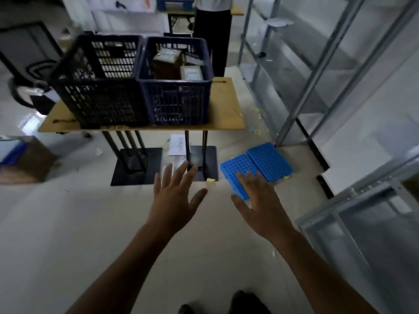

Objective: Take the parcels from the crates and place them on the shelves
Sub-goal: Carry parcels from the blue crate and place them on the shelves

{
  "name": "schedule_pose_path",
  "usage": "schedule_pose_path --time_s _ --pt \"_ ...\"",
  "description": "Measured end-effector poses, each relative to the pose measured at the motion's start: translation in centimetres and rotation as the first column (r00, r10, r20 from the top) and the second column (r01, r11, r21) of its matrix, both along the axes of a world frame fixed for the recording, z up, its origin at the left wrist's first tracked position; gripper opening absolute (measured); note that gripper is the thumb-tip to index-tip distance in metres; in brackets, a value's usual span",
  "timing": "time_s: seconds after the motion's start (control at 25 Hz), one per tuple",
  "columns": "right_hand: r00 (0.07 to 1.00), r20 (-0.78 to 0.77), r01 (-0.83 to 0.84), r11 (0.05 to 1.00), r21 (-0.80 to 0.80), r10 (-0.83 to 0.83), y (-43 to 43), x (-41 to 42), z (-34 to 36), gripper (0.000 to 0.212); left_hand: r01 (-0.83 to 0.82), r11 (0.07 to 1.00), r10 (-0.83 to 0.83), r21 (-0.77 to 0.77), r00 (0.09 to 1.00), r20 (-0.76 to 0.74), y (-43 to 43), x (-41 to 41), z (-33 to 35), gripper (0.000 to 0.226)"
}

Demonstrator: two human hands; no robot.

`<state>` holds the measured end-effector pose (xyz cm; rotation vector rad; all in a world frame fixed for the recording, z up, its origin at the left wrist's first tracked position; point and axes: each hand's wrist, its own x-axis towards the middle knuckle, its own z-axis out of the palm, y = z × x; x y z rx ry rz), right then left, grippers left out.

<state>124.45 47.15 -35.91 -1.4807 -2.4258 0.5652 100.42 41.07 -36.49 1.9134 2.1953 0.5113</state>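
Two dark slatted crates stand side by side on a wooden table [226, 109]. The left crate [99, 87] looks black and I cannot see what is inside. The right blue crate [176, 98] holds several parcels [167, 64], brown and pale boxes. My left hand [174, 200] and my right hand [260, 205] are stretched out over the floor in front of the table, fingers spread, holding nothing. Grey metal shelves [317, 71] run along the right side.
Two blue perforated plastic panels [267, 164] lie on the floor by the shelf post, under my right hand. A cardboard box [27, 162] sits on the floor at left. A person [213, 30] stands behind the table. Papers [178, 145] lie under it.
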Motion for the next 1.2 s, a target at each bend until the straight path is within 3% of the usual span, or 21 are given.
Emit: schedule_pose_path --time_s 0.24,0.64,0.92,1.2 --pt "0.996 -0.045 -0.075 0.997 0.013 0.076 10.6 -7.5 0.6 0.075 -0.137 0.990 0.134 0.034 0.987 0.083 8.2 -6.0 0.0 0.074" --pt "0.971 -0.137 -0.185 0.979 0.088 0.196 32.8 -16.4 2.0 0.073 -0.260 0.963 0.256 0.067 0.965 0.060 26.5 -13.7 3.3 0.079" --pt "0.982 -0.081 -0.166 0.982 0.086 0.173 42.4 -20.4 1.6 0.071 -0.226 0.974 0.221 0.026 0.967 0.125 36.8 -18.5 3.4 0.080" --pt "1.000 0.002 -0.018 1.000 0.015 0.017 49.4 -24.7 -0.9 0.072 -0.099 0.992 0.113 -0.083 0.976 0.184 49.2 -24.9 1.1 0.083"
